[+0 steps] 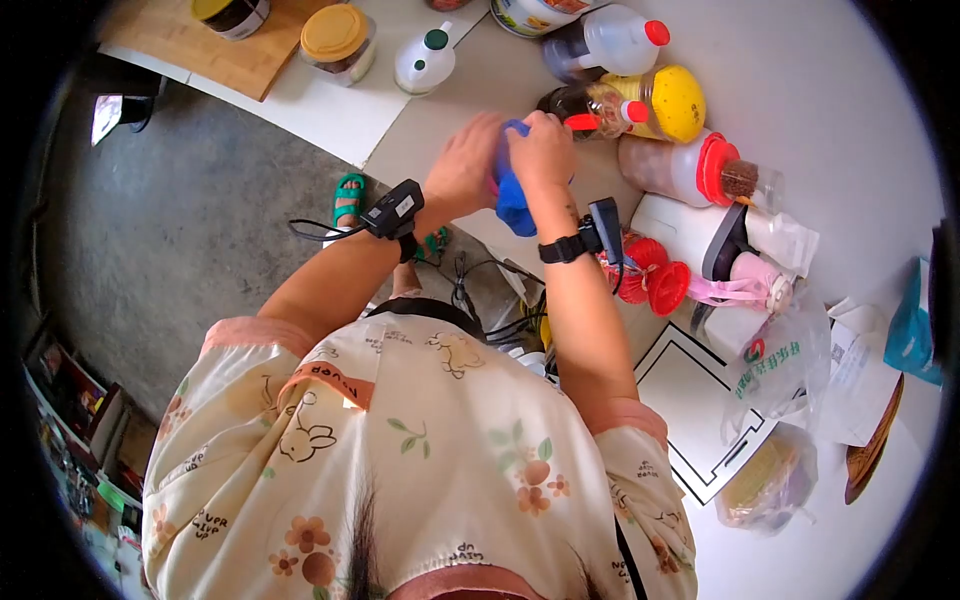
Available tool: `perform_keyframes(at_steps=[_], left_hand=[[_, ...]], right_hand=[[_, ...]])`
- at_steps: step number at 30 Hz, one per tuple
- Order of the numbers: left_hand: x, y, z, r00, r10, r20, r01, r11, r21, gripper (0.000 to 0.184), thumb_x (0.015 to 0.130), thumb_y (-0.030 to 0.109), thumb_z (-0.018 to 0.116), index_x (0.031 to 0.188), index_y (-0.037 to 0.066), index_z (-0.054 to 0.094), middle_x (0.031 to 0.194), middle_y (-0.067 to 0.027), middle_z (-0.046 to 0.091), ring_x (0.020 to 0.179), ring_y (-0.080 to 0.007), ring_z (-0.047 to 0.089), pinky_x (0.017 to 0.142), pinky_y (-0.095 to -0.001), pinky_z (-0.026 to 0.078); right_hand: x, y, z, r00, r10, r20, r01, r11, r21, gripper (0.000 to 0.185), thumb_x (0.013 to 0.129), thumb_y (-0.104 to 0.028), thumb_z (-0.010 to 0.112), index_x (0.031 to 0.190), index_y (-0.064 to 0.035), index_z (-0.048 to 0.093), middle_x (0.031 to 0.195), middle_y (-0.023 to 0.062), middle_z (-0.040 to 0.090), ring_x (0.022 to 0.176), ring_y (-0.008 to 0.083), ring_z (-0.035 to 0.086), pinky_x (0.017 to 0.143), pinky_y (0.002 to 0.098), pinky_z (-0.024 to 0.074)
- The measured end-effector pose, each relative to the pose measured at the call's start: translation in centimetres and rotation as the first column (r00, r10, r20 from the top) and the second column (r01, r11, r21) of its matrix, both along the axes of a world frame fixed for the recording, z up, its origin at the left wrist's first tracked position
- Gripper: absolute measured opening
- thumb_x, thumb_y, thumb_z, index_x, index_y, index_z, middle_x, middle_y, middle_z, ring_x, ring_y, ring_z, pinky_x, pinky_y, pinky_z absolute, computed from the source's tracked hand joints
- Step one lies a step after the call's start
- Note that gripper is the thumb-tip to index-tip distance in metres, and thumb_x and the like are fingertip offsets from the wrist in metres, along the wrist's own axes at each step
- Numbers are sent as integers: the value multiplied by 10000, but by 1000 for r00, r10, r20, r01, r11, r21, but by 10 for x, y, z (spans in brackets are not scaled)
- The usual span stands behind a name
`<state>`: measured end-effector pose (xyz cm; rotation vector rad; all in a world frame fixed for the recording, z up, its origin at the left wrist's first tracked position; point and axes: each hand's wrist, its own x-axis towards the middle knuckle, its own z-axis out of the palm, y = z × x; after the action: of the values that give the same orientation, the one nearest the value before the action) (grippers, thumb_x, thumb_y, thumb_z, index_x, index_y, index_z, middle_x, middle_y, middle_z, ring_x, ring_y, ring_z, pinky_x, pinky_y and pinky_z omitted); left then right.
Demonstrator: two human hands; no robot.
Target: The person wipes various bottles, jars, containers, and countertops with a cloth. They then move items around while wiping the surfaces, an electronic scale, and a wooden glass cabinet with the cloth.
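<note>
A bunched blue cloth (514, 207) is between my two hands, over the near edge of the counter. My right hand (543, 155) is closed on it, fingers bent over its upper part. Against its left side is my left hand (463, 168), whose fingers are smeared by motion, so their grip is unclear. A small pinkish edge shows beside the cloth near the left palm; I cannot make out what it belongs to. Just beyond the right hand lies a dark bottle with a red cap (600, 112).
Along the wall stand a red-capped clear jug (615, 42), a yellow-lidded jar (678, 103) and a red-rimmed container (680, 168). A white bottle with a green cap (425, 65) and an orange-lidded jar (338, 45) are farther back. Cables (462, 285) hang below the counter.
</note>
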<state>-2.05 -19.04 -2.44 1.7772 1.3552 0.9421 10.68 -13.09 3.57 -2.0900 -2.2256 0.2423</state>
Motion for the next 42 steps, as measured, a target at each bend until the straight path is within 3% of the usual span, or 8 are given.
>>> perform_keyframes(at_steps=[7, 14, 18, 24, 28, 35, 38, 42], left_hand=[[2, -2, 5, 997, 2, -77, -5, 1000, -29, 1116, 559, 288, 937, 1479, 39, 357, 1543, -170, 393, 1466, -369, 338, 1167, -478, 358], [2, -1, 10, 992, -12, -125, 3, 997, -74, 1183, 546, 373, 948, 1497, 35, 331, 1575, -161, 358, 1490, -348, 302, 1187, -491, 324], [3, -1, 12, 992, -19, -125, 9, 997, -76, 1198, 556, 435, 945, 1499, 31, 326, 1577, -169, 351, 1490, -356, 294, 1188, -492, 321], [0, 1, -3, 995, -19, -96, 14, 998, -55, 1197, 542, 402, 955, 1491, 25, 330, 1566, -190, 356, 1477, -374, 309, 1184, -494, 326], [2, -1, -4, 1000, 4, -2, -4, 1000, -16, 1167, 522, 327, 957, 1491, 67, 362, 1538, -177, 391, 1459, -375, 329, 1183, -516, 309], [0, 0, -3, 1000, -5, 11, 5, 1000, -25, 1144, 512, 287, 956, 1478, 83, 380, 1527, -174, 407, 1458, -377, 332, 1166, -518, 324], [1, -1, -2, 1000, 2, -22, -3, 999, -50, 1123, 531, 288, 950, 1481, 92, 384, 1536, -173, 400, 1462, -369, 331, 1162, -522, 327], [4, 0, -8, 997, 6, -81, -7, 1000, -14, 1119, 551, 318, 946, 1487, 83, 379, 1546, -173, 392, 1468, -356, 328, 1161, -532, 323]], right_hand=[[9, 12, 2, 992, -127, -11, 124, 983, -135, 282, 838, -284, 722, 970, -35, 733, 1042, 181, 719, 1029, 394, 658, 882, 470, 544], [72, -4, -17, 959, -276, 58, 281, 953, -114, 306, 853, -308, 713, 995, -37, 735, 1045, 209, 723, 1010, 403, 685, 870, 515, 544], [64, -19, 6, 932, -350, 100, 361, 924, -129, 274, 845, -281, 729, 965, -34, 731, 1022, 209, 723, 991, 403, 684, 847, 513, 540], [29, 1, -5, 984, -107, 142, 93, 990, 102, 204, 828, -233, 747, 890, -41, 715, 956, 160, 716, 943, 374, 667, 854, 466, 526], [6, 1, -5, 995, -25, 96, 15, 995, 96, 200, 827, -232, 729, 900, -46, 714, 979, 144, 714, 975, 360, 657, 854, 447, 529], [-7, -20, 5, 994, 111, 8, -110, 990, -92, 234, 818, -232, 721, 955, -42, 730, 1044, 157, 722, 1015, 353, 658, 866, 444, 539], [-4, -34, 18, 980, 172, 98, -144, 959, -243, 238, 826, -228, 716, 984, -50, 737, 1076, 156, 724, 1036, 355, 658, 883, 449, 536], [26, -57, 17, 982, 148, 117, -121, 970, -213, 223, 820, -228, 720, 964, -59, 727, 1047, 157, 713, 1017, 383, 647, 886, 474, 525]])
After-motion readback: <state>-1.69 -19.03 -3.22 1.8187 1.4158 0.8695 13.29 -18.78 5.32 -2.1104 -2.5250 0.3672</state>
